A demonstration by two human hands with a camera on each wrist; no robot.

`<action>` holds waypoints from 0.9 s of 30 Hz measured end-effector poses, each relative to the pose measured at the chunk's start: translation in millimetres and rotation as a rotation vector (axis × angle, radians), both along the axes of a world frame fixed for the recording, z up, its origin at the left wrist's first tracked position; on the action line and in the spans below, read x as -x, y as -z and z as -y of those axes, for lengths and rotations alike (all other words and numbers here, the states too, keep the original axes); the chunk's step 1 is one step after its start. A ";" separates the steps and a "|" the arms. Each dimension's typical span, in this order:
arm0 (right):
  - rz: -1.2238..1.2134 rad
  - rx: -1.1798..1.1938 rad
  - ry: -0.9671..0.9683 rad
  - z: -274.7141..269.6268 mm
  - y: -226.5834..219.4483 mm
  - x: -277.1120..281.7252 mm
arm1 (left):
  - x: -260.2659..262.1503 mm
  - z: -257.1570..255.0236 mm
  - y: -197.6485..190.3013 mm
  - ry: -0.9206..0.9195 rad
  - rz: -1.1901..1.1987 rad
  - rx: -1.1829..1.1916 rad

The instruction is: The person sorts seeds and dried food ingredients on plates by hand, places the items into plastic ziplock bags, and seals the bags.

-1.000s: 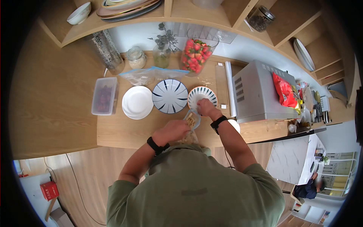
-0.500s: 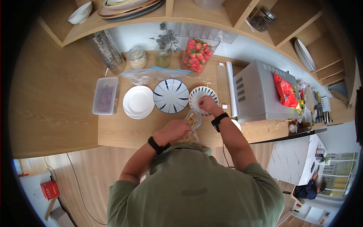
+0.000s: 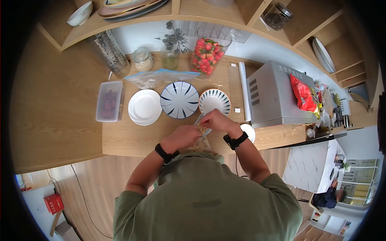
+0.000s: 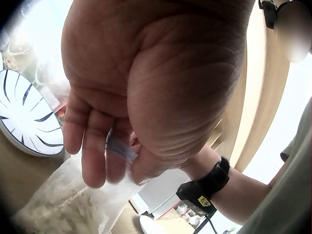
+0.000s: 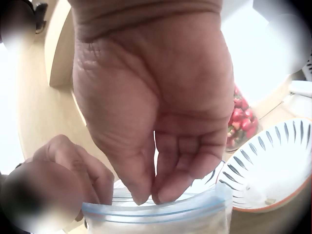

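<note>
My left hand pinches the edge of a clear zip bag between thumb and fingers; pale tan pieces fill the bag. Above the bag's open mouth, my right hand points downward, thumb and fingertips drawn together right at the blue zip strip. I cannot tell whether its fingertips hold a piece. Just beyond the right hand is a bowl with green strokes and an orange rim, a small piece lying at its bottom. A blue-lined white plate stands to the bowl's left.
A white plate and a lidded plastic box stand at left. Behind them lie another zip bag, a glass jar and a container of strawberries. At right are a white roll and a grey microwave.
My right hand has come back from over the green-stroked bowl to the mouth of the zip bag. The left hand keeps holding the bag in about the same place.
</note>
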State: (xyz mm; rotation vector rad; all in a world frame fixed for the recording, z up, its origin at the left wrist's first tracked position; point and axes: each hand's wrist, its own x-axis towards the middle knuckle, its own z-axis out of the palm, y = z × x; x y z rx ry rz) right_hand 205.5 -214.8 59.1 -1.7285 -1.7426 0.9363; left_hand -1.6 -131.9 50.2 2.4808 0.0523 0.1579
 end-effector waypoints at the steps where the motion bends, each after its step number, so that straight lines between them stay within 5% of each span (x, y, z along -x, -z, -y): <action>1: -0.097 -0.071 0.046 0.1 0.9 -4.5 | 0.4 0.7 0.0 -0.005 -0.001 0.003; 2: -0.098 -0.072 0.047 -1.7 9.8 -13.4 | 0.3 0.9 0.4 -0.004 -0.002 0.003; 4: 0.018 -0.076 0.401 -6.7 46.1 -37.8 | -0.4 1.5 1.5 -0.006 -0.011 -0.007; 5: 0.020 -0.079 0.405 -6.7 60.0 -46.7 | -0.9 2.1 1.6 -0.002 -0.009 -0.009; 7: 0.481 0.084 0.244 -8.5 82.5 -61.2 | -2.6 2.1 0.7 0.000 -0.020 -0.009; 10: 0.596 0.197 0.215 -13.7 105.5 -55.8 | -0.9 2.1 -4.3 -0.003 -0.003 0.002; 13: 0.630 0.137 0.313 -15.4 137.1 -56.1 | 0.2 3.4 -4.1 -0.029 -0.013 0.035; 20: 0.537 0.255 0.372 -26.5 104.2 -51.5 | 1.5 1.5 -9.2 -0.024 -0.038 0.026; 22: 0.496 0.119 0.236 -32.8 115.7 -60.7 | 1.7 1.5 -5.7 -0.021 -0.015 0.004; 27: 0.422 0.090 0.280 -50.2 115.5 -56.4 | 0.5 2.9 -7.1 -0.012 -0.023 0.014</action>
